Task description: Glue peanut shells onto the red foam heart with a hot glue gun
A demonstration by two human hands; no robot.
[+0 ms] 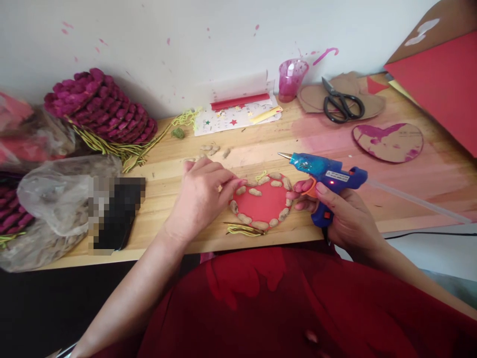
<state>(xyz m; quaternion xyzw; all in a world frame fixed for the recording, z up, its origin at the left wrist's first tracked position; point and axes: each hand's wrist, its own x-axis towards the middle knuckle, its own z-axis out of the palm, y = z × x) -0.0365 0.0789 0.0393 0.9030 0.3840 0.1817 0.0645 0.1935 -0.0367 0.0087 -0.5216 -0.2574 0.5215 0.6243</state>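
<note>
A red heart (255, 204) lies on the table, edged with peanuts in their shells (244, 219), with a few more set inside the upper border. My left hand (204, 194) is at the heart's upper left edge, thumb and fingertips pinched together; what they hold, if anything, is hidden. In my right hand (345, 214) is a blue hot glue gun (320, 169), gripped by the handle with fingers at the orange trigger. Its metal nozzle points left above the table, apart from the heart. A red light glows on its side, and a clear glue stick (421, 199) sticks out the back.
Loose peanuts (212, 149) lie behind my left hand. Scissors (341, 102) rest on cardboard pieces, near a painted cardboard heart (389, 143) and a pink cup (292, 79). Leftward are a phone (119, 214), a plastic bag (55, 194) and a purple peanut-covered piece (108, 109).
</note>
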